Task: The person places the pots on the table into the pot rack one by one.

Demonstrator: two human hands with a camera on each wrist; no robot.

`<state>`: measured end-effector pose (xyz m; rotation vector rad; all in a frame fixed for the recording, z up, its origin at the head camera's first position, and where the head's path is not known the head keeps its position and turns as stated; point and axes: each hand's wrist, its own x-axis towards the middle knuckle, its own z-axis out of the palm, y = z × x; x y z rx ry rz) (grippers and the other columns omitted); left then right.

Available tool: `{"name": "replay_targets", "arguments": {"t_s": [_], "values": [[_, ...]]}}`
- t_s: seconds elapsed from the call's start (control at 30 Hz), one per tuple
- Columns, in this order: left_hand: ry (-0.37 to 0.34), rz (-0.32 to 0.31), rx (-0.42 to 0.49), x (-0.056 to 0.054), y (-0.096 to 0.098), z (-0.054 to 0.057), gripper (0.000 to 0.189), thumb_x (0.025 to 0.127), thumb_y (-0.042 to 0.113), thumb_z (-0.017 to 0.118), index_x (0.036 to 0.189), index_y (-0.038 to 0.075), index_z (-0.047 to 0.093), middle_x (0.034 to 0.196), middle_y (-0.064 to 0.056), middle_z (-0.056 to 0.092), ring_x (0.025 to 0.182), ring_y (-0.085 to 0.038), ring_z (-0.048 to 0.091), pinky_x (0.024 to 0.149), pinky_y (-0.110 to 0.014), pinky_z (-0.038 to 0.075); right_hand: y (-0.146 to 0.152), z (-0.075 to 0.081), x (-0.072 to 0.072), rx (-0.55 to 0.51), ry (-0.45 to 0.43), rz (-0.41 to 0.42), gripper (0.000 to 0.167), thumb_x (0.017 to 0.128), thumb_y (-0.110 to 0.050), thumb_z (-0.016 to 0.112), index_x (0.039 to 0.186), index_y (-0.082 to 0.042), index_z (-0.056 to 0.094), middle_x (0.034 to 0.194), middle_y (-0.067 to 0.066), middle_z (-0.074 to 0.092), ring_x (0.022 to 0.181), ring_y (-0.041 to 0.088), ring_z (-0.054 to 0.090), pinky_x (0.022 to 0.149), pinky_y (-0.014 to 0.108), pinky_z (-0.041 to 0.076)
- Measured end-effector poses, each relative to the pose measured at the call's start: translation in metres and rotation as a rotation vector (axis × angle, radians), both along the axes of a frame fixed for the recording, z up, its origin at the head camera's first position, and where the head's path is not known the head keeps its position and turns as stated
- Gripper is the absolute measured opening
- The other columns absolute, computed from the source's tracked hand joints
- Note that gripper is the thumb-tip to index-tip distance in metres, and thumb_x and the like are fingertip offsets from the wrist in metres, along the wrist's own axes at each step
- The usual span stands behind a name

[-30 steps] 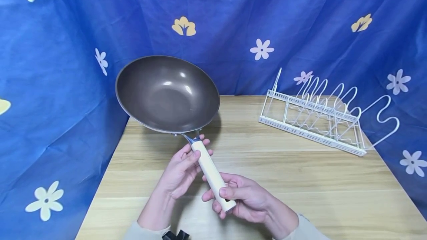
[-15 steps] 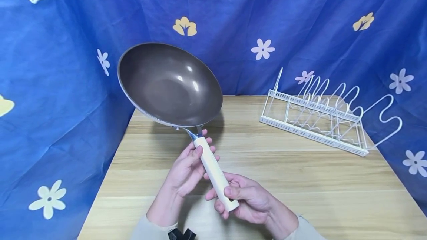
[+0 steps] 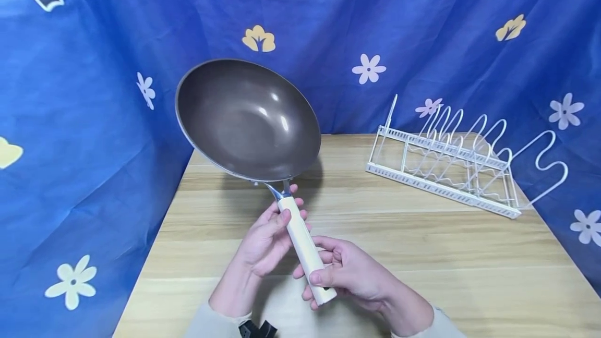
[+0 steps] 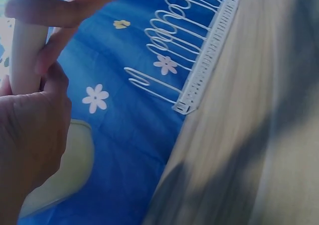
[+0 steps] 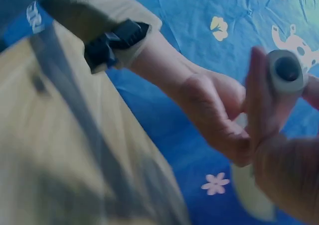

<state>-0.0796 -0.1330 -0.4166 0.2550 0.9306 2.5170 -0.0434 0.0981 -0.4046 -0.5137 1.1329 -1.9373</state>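
Observation:
A wok (image 3: 249, 124) with a dark inside is held up over the table, tilted with its inside facing the head camera. Its pale handle (image 3: 300, 236) slants down to the right. My left hand (image 3: 265, 244) grips the handle close to the metal bracket, thumb on top. At the handle's lower end, my right hand (image 3: 349, 275) pinches it between thumb and fingers. In the left wrist view the wok's cream outside (image 4: 75, 168) shows behind the left hand. The right wrist view shows the open end of the handle (image 5: 288, 70) beside the right hand (image 5: 286, 170).
A white wire rack (image 3: 443, 163) with upright loops stands at the back right of the wooden table (image 3: 399, 244). Blue cloth (image 3: 310, 14) with flower prints hangs behind and at both sides. A black strap (image 5: 117, 43) sits on the left wrist.
Both hands keep their grip. The wok has risen and tipped up more toward the head camera, then shifted slightly right. The rack has stayed in place.

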Motion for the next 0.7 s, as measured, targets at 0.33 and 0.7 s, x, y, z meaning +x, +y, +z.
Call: {"name": "replay_targets", "arguments": {"t_s": [0.33,0.7], "values": [[-0.039,0.049,-0.231,-0.004,0.011,-0.018,0.056,0.108,0.016,0.066,0.160,0.024,0.043,0.131,0.008,0.061,0.115,-0.010,0.066,0.112,-0.033,0.057,0.005,0.015,0.008,0.498,0.263,-0.167,0.068,0.095,-0.006,0.081,0.154,0.002,0.048,0.118,0.010,0.078,0.091,0.017,0.079,0.078,0.029,0.068],[-0.032,0.036,-0.347,-0.006,0.025,-0.027,0.062,0.108,0.014,0.067,0.163,0.020,0.039,0.139,0.001,0.055,0.116,-0.013,0.067,0.106,-0.034,0.062,0.013,0.001,0.013,0.619,0.421,-0.177,0.055,0.100,-0.015,0.079,0.148,-0.006,0.055,0.120,0.011,0.079,0.096,0.014,0.076,0.077,0.023,0.064]]}}
